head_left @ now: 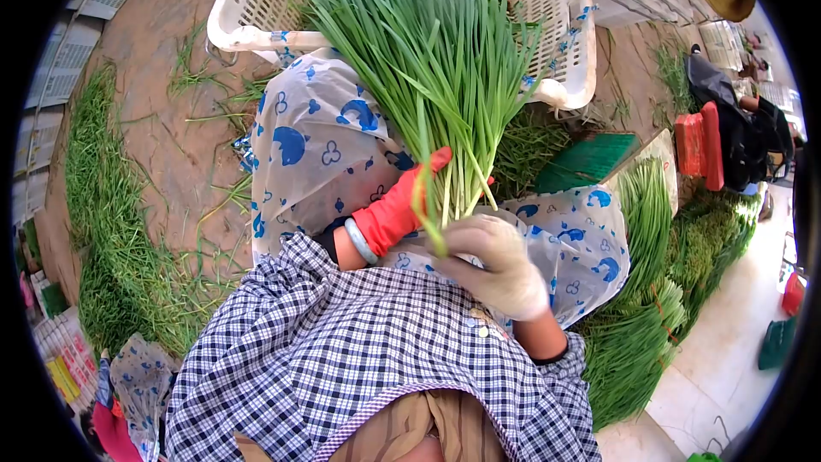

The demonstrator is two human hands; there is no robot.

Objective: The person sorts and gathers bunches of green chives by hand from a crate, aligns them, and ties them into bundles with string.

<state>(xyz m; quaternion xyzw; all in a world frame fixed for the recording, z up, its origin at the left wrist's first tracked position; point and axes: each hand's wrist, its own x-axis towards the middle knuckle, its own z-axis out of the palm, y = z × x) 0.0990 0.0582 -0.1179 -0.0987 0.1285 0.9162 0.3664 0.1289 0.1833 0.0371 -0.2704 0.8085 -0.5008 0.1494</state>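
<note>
My left hand [400,210], in a red glove, is closed around the pale lower stems of a big bunch of garlic chives [436,77]. The long green leaves fan out away from me, over the rim of a white plastic basket [569,94]. My right hand [492,261], in a white glove, is just below the cut stem ends, its fingers curled and partly blurred. A loose yellowish-green chive leaf [421,197] hangs down across the red glove to the right fingertips, which seem to pinch it.
Plastic sheeting with blue prints [312,133] covers my legs. Tied chive bundles [633,359] lie on the right, near a green board [586,162] and a red stool [699,145]. Loose chive leaves [120,248] are heaped on the left floor. Another person [115,428] shows at lower left.
</note>
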